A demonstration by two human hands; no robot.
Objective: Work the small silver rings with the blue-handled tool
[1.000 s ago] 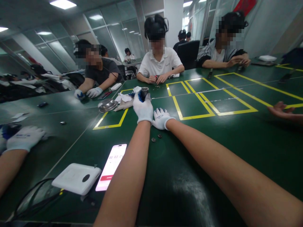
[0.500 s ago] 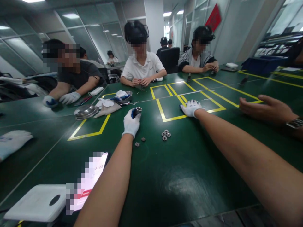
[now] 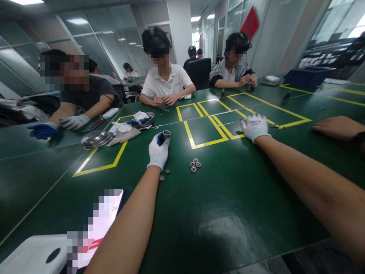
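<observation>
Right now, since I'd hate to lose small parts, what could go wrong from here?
The two loose discs lie close beside the left forearm, so a sideways sweep might scatter them. The four clustered discs lie between the arms; the right hand could knock them if it comes back low. The dark cylinder is held by the gloved left hand alone, so it might slip.

we see our right hand farther right than before, over the yellow tape. we now notice four metal discs, out of sight one second ago. a co-worker's bare hand shows its back instead of the palm, and the phone counts 26, not 25.
</observation>
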